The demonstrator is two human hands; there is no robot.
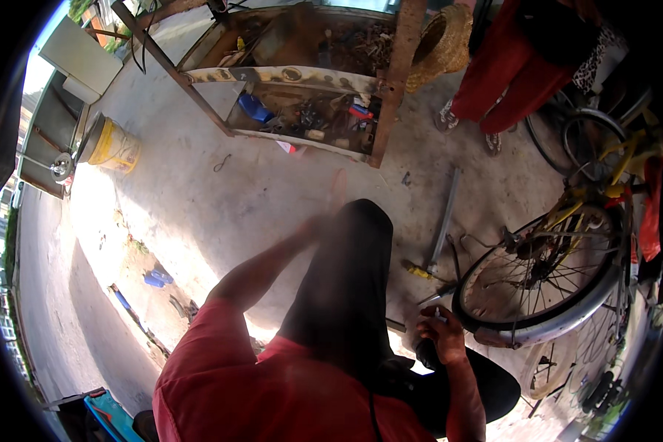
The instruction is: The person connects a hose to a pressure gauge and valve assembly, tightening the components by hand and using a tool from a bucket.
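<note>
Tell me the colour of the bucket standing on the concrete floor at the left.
Yellow. The bucket shows best, and only, in the head view, upper left.

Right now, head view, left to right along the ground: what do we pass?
Yellow bucket → blue item on the floor → raised left hand, blurred → long grey bar → bicycle wheel → yellow bicycle frame.

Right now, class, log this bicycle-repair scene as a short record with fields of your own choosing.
Setting: concrete floor outdoors, rusty tool rack behind.
Left hand: raised, blurred, nothing visibly held.
Right hand: fingers closed on a small tool, too small to identify.
Nearest thing: bicycle wheel on a yellow bicycle.
Also there: yellow bucket, straw hat, another person in red trousers.
</note>
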